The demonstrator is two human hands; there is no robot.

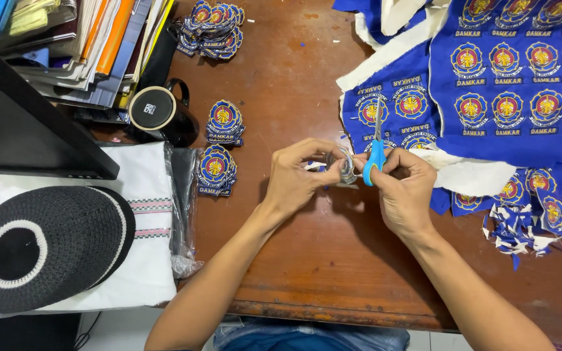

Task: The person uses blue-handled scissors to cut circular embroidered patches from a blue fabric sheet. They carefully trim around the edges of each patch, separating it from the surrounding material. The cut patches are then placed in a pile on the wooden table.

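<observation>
Left hand (297, 175) fingers pinch a small embroidered blue patch (345, 166) just left of the blue-handled scissors (375, 153), blades pointing away, gripped by right hand (403, 185).

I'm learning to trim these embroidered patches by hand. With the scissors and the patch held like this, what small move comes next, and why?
Probably close the blades for one short snip, then turn the patch slightly. The right hand has the blue-handled scissors set at the edge of the patch pinched in the left hand. Blue and white trimmings lie on the wooden table, and trimmed patches are stacked nearby.
</observation>
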